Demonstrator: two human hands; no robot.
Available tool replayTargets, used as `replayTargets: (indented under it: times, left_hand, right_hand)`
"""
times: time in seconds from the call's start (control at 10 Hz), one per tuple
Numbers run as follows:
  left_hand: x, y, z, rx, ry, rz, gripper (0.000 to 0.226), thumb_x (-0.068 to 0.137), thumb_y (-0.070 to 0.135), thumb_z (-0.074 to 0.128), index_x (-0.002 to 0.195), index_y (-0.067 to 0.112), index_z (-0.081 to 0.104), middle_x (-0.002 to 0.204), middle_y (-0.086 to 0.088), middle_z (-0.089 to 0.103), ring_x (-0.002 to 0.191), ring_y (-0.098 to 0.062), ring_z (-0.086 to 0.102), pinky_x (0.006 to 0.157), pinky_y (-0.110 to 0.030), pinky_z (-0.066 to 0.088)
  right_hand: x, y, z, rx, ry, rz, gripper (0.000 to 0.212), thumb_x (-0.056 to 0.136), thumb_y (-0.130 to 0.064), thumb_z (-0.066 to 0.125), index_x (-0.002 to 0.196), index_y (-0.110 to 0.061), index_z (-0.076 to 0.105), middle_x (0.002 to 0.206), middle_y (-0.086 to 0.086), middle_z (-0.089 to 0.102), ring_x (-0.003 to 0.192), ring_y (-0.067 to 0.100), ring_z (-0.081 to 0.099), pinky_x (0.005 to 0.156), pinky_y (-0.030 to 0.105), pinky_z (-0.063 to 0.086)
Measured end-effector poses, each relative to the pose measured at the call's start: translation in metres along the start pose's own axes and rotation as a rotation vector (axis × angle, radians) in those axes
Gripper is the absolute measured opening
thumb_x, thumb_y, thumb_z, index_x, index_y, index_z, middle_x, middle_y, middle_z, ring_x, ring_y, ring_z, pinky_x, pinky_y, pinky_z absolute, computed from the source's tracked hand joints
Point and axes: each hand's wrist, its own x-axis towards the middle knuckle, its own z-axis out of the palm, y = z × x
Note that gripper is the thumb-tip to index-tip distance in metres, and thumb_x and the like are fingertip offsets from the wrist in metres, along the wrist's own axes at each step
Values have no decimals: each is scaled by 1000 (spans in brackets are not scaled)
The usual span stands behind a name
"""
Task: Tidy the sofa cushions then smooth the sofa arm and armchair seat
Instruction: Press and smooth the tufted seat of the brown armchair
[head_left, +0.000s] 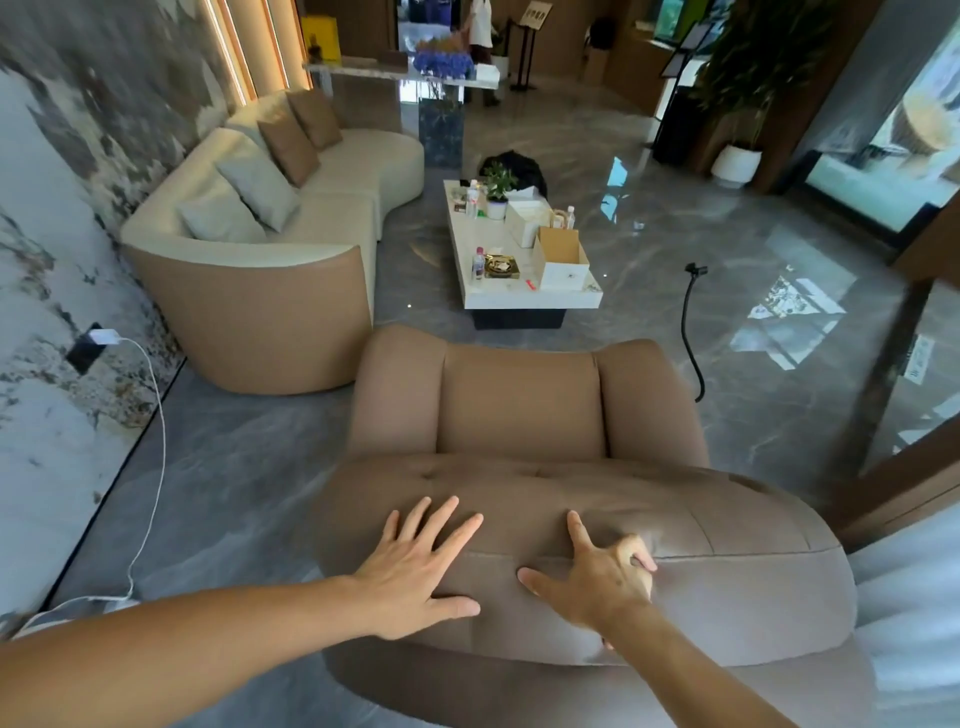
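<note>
A tan armchair (519, 410) stands in front of me, seen from behind its padded backrest (727, 525). My left hand (415, 566) lies flat on the top of the backrest, fingers spread. My right hand (602, 577) rests beside it, thumb and forefinger stretched out, the other fingers curled into the fabric. The armchair seat (519, 400) lies beyond, between two rounded arms. At the left stands a cream and tan sofa (260, 306) with two grey cushions (254, 192) and two brown cushions (296, 140) leaning along its back.
A white coffee table (519, 296) with bottles, a plant, boxes and a paper bag stands beyond the armchair. A white charger cable (156, 415) hangs from a wall socket at the left. A black flexible stand (693, 332) rises from the glossy floor on the right.
</note>
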Motion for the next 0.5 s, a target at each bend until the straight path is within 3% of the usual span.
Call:
replayTargets:
  times: [0.1,0.3,0.4,0.5]
  left_hand:
    - [0,-4,-5,18,-32,-8,94,77,89,24,146,46,-24,163,-1,-21,148,-35,-14,117,-63,2]
    - [-4,-6,-24,-71,-84,-33,98,75,85,36,149,44,-12,164,-1,-11,148,-34,-9,117,-62,8]
    - [-14,-14,-48,-153,-110,-30,82,85,69,45,152,35,12,163,-2,10,147,-29,10,116,-53,23]
    - [-29,-35,-87,-180,-112,-76,50,92,57,47,132,26,53,140,-2,51,130,-24,44,104,-43,41]
  right_hand:
    - [-1,-7,-2,43,-17,1,113,60,-94,35,151,-43,-9,145,39,10,125,46,48,98,40,51]
    - [-6,-22,-10,-8,-51,5,105,67,-88,35,150,-44,-13,145,35,5,122,45,51,94,44,54]
    - [-8,-35,-23,-127,-82,-29,94,78,-79,35,154,-36,-2,149,27,12,126,39,46,95,42,53]
    - [-11,-72,-46,-132,-21,-189,72,85,-64,47,144,-22,40,145,14,36,124,35,46,89,39,54]
